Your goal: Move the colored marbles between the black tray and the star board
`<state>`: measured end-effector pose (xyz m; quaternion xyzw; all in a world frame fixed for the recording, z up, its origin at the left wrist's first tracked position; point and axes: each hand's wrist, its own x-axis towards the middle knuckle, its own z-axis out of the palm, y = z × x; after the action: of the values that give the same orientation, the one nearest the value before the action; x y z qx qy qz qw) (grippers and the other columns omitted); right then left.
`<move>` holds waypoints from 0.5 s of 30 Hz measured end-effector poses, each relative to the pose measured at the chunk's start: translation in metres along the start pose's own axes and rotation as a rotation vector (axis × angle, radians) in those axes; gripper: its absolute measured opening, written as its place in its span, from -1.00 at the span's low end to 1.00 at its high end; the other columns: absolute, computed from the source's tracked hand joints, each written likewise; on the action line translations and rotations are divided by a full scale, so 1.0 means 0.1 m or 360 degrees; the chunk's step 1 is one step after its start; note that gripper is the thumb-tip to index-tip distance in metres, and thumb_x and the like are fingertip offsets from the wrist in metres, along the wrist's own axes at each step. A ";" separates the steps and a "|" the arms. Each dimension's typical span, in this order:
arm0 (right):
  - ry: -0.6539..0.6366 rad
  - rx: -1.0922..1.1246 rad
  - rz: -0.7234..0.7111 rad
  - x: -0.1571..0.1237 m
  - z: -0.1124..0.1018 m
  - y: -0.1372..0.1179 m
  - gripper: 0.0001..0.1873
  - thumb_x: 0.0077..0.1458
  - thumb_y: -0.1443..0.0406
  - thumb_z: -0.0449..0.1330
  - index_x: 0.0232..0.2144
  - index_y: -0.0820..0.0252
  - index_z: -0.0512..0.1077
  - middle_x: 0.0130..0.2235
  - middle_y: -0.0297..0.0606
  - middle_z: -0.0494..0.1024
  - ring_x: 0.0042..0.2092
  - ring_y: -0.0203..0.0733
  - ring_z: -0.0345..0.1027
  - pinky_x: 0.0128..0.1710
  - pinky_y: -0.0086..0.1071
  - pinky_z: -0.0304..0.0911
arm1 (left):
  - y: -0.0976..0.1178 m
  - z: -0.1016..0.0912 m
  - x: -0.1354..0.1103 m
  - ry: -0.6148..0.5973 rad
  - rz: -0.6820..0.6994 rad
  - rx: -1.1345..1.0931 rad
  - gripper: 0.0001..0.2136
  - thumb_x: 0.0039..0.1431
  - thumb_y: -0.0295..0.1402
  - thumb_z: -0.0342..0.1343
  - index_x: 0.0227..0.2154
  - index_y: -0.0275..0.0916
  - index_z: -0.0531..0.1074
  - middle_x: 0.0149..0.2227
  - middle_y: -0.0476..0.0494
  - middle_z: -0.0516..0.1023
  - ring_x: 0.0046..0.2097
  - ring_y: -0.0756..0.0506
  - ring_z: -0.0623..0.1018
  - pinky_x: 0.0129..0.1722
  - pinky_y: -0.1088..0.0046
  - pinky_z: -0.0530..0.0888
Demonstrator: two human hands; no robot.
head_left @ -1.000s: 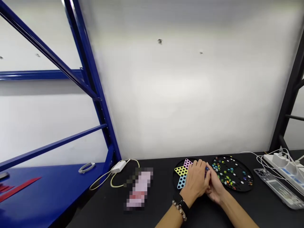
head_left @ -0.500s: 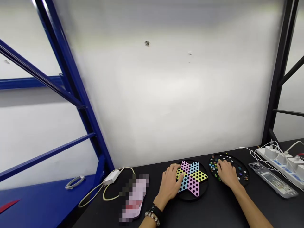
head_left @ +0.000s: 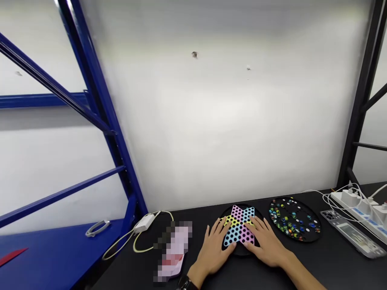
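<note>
A round black board with a star of pink, yellow and blue perforated fields [head_left: 238, 227] lies on the black table [head_left: 317, 262] near the wall. My left hand [head_left: 213, 251] rests flat at the board's left edge, fingers spread and touching it. On the board's right part lies my right hand [head_left: 266, 241], also flat with fingers apart. Neither hand holds anything. To the right lies a second round black tray with several coloured marbles [head_left: 294, 219], apart from both hands.
A blurred pink object [head_left: 173, 251] lies left of my left hand, beside a white charger with a yellowish cable [head_left: 145, 223]. At the right edge are a white power strip [head_left: 361, 203] and a grey flat device [head_left: 352, 237]. A blue shelf frame [head_left: 99, 108] stands on the left.
My right hand left the marble tray and came down on the star board's right side. My left hand slid slightly lower along the board's left edge. The view shifted a little.
</note>
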<state>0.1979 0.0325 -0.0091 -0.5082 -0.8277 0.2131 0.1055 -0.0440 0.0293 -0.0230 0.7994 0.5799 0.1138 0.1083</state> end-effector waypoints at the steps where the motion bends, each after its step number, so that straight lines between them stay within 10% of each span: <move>1: -0.0013 0.0010 0.0007 0.00 -0.02 0.00 -0.19 0.20 -0.22 -0.19 0.36 -0.03 0.02 0.44 -0.33 -0.17 0.43 -0.06 -0.43 0.38 -0.03 -0.47 | 0.00 0.00 0.00 -0.0003 0.0001 0.0005 -0.40 0.30 0.02 -0.06 0.35 0.09 -0.01 0.42 0.03 -0.04 0.42 -0.28 -0.05 0.33 -0.17 -0.07; 15: -0.0017 0.0088 0.0013 0.00 -0.05 0.01 -0.21 0.20 -0.17 -0.09 0.36 0.01 0.04 0.44 -0.30 -0.20 0.43 -0.06 -0.44 0.38 -0.06 -0.50 | 0.01 0.00 -0.01 0.0035 0.0011 -0.0002 -0.45 0.33 0.01 -0.09 0.34 0.14 0.01 0.41 0.05 0.00 0.42 -0.27 -0.03 0.33 -0.18 -0.05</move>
<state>0.2012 0.0339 -0.0054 -0.5074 -0.8199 0.2391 0.1142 -0.0432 0.0278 -0.0225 0.8000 0.5783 0.1234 0.1021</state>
